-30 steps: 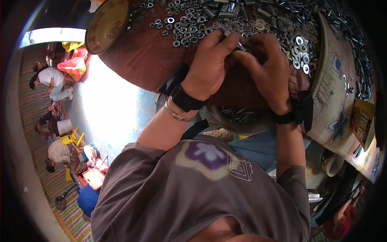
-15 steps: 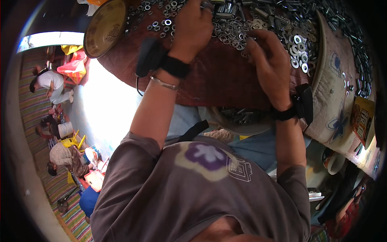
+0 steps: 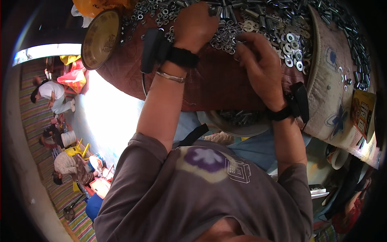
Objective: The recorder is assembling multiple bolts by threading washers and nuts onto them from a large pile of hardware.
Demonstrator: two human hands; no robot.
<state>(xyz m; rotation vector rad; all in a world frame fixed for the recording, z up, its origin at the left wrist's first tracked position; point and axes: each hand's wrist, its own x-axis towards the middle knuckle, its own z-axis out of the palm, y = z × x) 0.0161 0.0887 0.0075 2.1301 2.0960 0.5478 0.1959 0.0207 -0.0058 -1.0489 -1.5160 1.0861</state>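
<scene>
My left hand (image 3: pixel 196 26) is curled at the far side of a dark red cloth (image 3: pixel 209 90), next to a bunch of shiny metal sleeves (image 3: pixel 229 13). Its fingertips are mostly hidden behind the knuckles. Thumb and fingers of my right hand (image 3: pixel 263 68) are drawn together at the near edge of a pile of small spring washers (image 3: pixel 224 39). What sits between those fingertips is too small to make out. Flat washers (image 3: pixel 291 50) lie to the right of that hand, and loose nuts (image 3: pixel 165 15) are scattered beyond my left wrist.
A patterned bowl (image 3: pixel 100 40) stands tilted at the left edge. Below the cloth, a basin (image 3: pixel 238 128) holds dark metal parts. A pale flowered cloth (image 3: pixel 328 101) with a yellow box (image 3: pixel 361 113) lies at the right. Other people (image 3: pixel 66 163) sit far left.
The view has shifted a little. My left hand has come slightly nearer and to the right, its fingers more hidden. My right hand remains at the spring washers, fingers still curled.
</scene>
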